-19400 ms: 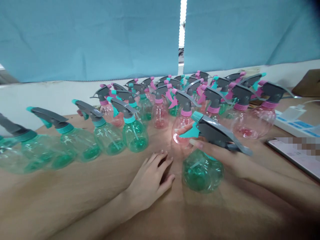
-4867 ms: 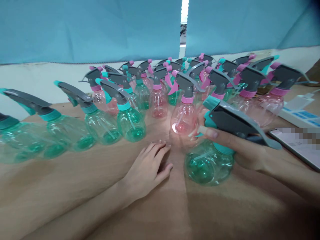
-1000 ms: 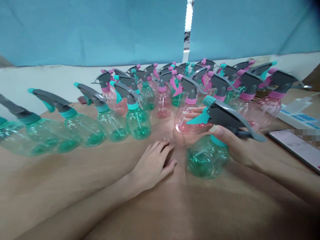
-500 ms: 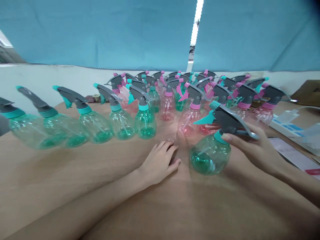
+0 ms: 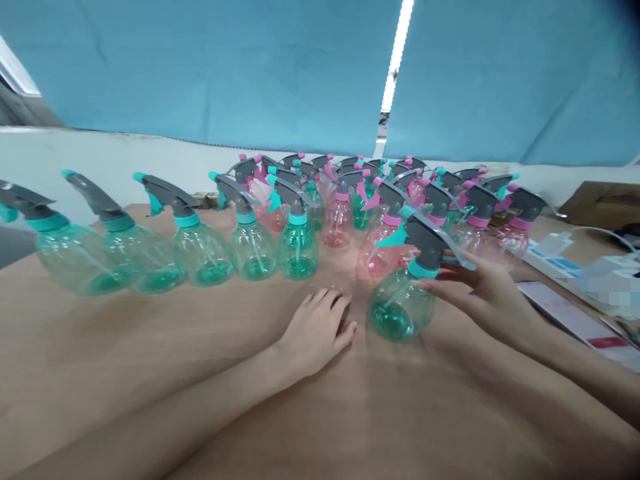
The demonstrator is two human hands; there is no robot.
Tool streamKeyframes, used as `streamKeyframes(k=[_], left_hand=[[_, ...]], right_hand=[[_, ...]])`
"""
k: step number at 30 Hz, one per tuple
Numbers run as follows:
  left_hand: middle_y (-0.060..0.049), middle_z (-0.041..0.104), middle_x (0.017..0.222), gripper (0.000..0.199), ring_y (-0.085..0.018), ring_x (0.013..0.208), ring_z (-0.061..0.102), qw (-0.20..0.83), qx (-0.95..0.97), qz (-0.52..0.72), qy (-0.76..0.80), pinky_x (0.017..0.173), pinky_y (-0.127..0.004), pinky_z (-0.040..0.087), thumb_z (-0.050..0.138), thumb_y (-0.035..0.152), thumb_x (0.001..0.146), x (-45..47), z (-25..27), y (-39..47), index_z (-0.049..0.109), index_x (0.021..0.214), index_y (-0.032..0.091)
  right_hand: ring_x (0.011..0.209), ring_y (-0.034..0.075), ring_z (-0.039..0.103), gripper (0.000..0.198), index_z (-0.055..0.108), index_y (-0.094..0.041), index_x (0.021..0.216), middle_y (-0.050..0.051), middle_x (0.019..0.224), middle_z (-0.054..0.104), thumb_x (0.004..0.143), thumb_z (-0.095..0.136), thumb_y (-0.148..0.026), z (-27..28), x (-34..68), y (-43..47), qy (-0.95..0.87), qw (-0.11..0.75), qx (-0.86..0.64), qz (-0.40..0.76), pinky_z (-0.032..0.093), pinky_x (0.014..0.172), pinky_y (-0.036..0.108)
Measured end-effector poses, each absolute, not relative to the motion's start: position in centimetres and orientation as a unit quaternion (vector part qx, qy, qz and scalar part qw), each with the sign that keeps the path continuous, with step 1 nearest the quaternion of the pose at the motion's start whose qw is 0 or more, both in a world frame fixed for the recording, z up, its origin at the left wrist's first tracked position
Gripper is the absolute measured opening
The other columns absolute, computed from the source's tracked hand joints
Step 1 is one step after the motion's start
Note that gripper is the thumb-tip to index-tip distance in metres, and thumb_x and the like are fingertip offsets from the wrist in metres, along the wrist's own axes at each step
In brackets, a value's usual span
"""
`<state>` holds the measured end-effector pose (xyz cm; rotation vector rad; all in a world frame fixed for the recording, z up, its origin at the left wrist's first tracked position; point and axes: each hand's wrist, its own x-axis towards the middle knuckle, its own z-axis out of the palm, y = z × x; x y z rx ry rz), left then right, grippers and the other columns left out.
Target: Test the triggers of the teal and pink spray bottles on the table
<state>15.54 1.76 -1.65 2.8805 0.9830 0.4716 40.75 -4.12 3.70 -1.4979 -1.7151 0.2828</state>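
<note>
My right hand (image 5: 487, 293) grips a green spray bottle (image 5: 403, 307) at its turquoise collar, thumb in front and fingers behind. The bottle leans slightly, its grey trigger head pointing up and left; whether its base touches the table I cannot tell. To its left, my left hand (image 5: 317, 330) rests on the wooden table (image 5: 240, 413), holding nothing, fingers loosely bent and a little apart. Just beyond that hand stands another green spray bottle (image 5: 299, 250), the right end of a row of several. Pink-collared spray bottles, such as a pink one (image 5: 377, 250), stand behind the held bottle.
More pink and green spray bottles crowd the back of the table. On the right lie a white power strip (image 5: 575, 270), a flat pale object with a red patch (image 5: 565, 313) and a cardboard box (image 5: 600, 205). A blue curtain (image 5: 280, 73) hangs behind.
My right hand has moved the green spray bottle left and slightly away from me, and it stands a bit more upright. The left hand has stayed on the table. The view has shifted slightly.
</note>
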Motion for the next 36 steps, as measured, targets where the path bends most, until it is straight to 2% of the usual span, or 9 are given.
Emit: streamKeyframes(k=[3, 5, 11, 19, 24, 33, 36], left_hand=[[-0.012, 0.059, 0.123, 0.031, -0.028, 0.118, 0.051, 0.029, 0.931, 0.154, 0.329, 0.097, -0.043, 0.042, 0.050, 0.028, 0.093, 13.9, -1.4, 1.5, 0.053, 0.120, 0.014], [-0.012, 0.059, 0.123, 0.031, -0.029, 0.118, 0.051, 0.028, 0.929, 0.154, 0.336, 0.096, -0.044, 0.042, 0.050, 0.027, 0.092, 12.9, -1.3, 1.4, 0.053, 0.120, 0.014], [-0.012, 0.059, 0.123, 0.031, -0.029, 0.117, 0.051, 0.031, 0.926, 0.154, 0.342, 0.096, -0.044, 0.043, 0.054, 0.024, 0.091, 11.8, -1.1, 1.4, 0.054, 0.119, 0.013], [-0.011, 0.059, 0.122, 0.034, -0.028, 0.118, 0.050, 0.047, 0.926, 0.161, 0.338, 0.097, -0.043, 0.043, 0.058, 0.021, 0.089, 11.9, -1.4, 1.4, 0.054, 0.121, 0.012], [-0.011, 0.058, 0.123, 0.035, -0.028, 0.120, 0.049, 0.053, 0.926, 0.161, 0.336, 0.099, -0.043, 0.042, 0.057, 0.021, 0.089, 11.8, -1.3, 1.4, 0.053, 0.122, 0.013], [-0.011, 0.059, 0.123, 0.032, -0.028, 0.120, 0.050, 0.063, 0.924, 0.164, 0.338, 0.099, -0.044, 0.043, 0.055, 0.020, 0.089, 11.8, -1.3, 1.5, 0.053, 0.121, 0.014], [-0.011, 0.059, 0.123, 0.031, -0.027, 0.120, 0.050, 0.065, 0.923, 0.167, 0.340, 0.099, -0.045, 0.043, 0.054, 0.020, 0.089, 11.8, -1.3, 1.5, 0.053, 0.120, 0.016]], right_hand=[[0.088, 0.026, 0.070, 0.043, 0.058, -0.026, 0.110, 0.004, 0.099, 0.071, 0.076, 0.066, -0.051, 4.0, 39.0, -2.7, -0.680, 0.411, -0.593, 0.129, 0.060, 0.070, 0.039], [0.085, 0.024, 0.070, 0.044, 0.059, -0.023, 0.108, 0.005, 0.097, 0.071, 0.075, 0.066, -0.052, 4.1, 37.8, -1.5, -0.680, 0.426, -0.582, 0.135, 0.060, 0.068, 0.035], [0.079, 0.022, 0.070, 0.040, 0.059, -0.016, 0.097, 0.009, 0.092, 0.070, 0.077, 0.066, -0.050, 4.0, 34.7, 2.7, -0.685, 0.459, -0.555, 0.109, 0.059, 0.065, 0.032], [0.087, 0.024, 0.068, 0.036, 0.058, -0.012, 0.104, 0.012, 0.096, 0.069, 0.083, 0.063, -0.041, 4.2, 33.5, 5.7, -0.698, 0.450, -0.553, 0.067, 0.054, 0.074, 0.036], [0.083, 0.024, 0.066, 0.031, 0.056, -0.011, 0.105, 0.011, 0.091, 0.069, 0.085, 0.060, -0.035, 4.4, 33.3, 6.7, -0.711, 0.427, -0.556, 0.051, 0.050, 0.073, 0.037], [0.075, 0.022, 0.062, 0.031, 0.054, -0.012, 0.108, 0.010, 0.086, 0.067, 0.087, 0.056, -0.035, 4.5, 32.7, 7.5, -0.702, 0.415, -0.579, 0.012, 0.044, 0.066, 0.034], [0.073, 0.022, 0.062, 0.028, 0.055, -0.014, 0.103, 0.010, 0.086, 0.066, 0.089, 0.052, -0.039, 4.2, 32.7, 7.7, -0.706, 0.405, -0.581, 0.003, 0.045, 0.065, 0.034]])
